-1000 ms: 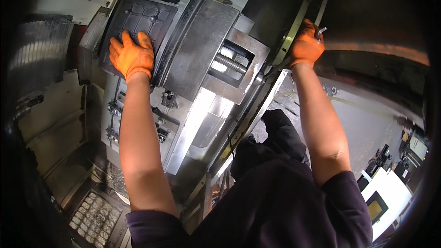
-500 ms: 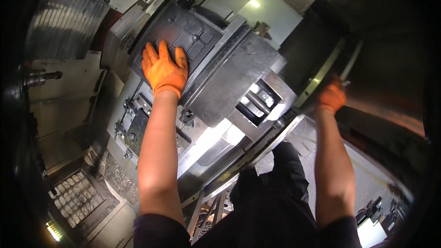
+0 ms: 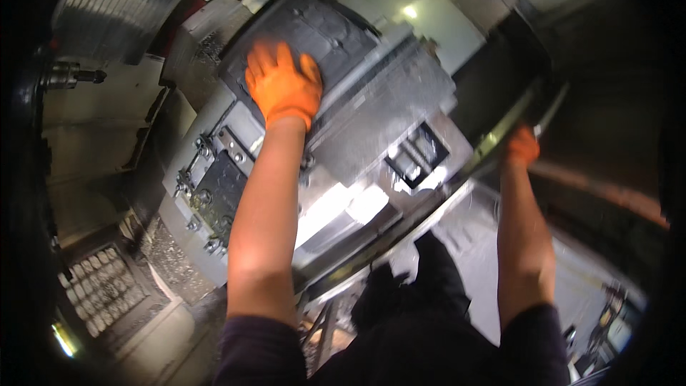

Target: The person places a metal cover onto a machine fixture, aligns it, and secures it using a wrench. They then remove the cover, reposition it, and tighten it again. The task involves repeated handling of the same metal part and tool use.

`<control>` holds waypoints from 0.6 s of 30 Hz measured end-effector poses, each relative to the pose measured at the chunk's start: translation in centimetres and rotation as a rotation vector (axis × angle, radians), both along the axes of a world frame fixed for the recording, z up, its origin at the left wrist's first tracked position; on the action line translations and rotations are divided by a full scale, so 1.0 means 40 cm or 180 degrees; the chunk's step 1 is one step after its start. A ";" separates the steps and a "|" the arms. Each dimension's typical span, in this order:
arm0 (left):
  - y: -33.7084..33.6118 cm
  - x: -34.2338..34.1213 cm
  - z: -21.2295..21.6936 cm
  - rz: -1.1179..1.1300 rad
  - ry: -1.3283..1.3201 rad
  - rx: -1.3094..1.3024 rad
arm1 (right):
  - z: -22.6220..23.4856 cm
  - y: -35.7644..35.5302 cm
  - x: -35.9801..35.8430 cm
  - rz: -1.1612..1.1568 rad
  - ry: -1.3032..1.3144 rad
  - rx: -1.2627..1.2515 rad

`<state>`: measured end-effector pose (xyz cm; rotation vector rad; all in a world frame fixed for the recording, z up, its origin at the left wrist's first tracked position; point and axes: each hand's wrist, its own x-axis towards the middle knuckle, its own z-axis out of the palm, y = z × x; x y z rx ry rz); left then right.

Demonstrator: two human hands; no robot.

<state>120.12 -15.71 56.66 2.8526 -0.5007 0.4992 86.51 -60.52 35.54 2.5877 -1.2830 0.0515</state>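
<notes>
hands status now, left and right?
Left hand: open, flat on the dark machine block.
Right hand: closed on the door edge.

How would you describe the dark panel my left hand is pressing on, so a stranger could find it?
Start at the big grey machine block filling the middle of the view. Near its upper left sits a dark ribbed panel, with the orange-gloved left hand flat on it. Unlike the smooth lighter metal around it, it is almost black and embossed.
</notes>
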 end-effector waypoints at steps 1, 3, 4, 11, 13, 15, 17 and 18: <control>0.020 -0.017 -0.025 0.0024 0.0145 -0.0015 | -0.027 -0.001 -0.040 -0.0224 0.0542 -0.0009; 0.028 0.010 -0.027 0.0149 -0.0057 -0.0194 | 0.000 0.010 0.020 -0.0247 0.0288 0.0061; 0.021 0.015 -0.011 0.0168 0.0160 -0.0301 | 0.034 0.026 0.039 -0.0067 -0.0366 0.0185; 0.018 -0.001 0.029 0.0279 0.0110 -0.0528 | 0.280 0.187 0.027 0.0363 -0.2060 0.1214; 0.020 -0.004 0.027 0.0298 0.0207 -0.0642 | 0.370 0.268 0.126 0.0934 -0.2562 0.1746; 0.028 -0.011 0.034 0.0325 0.0316 -0.0652 | 0.458 0.391 0.275 0.1651 -0.2810 0.2382; 0.070 -0.020 0.022 0.0156 0.0323 -0.1225 | 0.548 0.580 0.479 0.2201 -0.2508 0.2795; 0.100 -0.027 0.011 0.0104 0.0324 -0.1498 | 0.663 0.737 0.564 0.2013 -0.1830 0.2816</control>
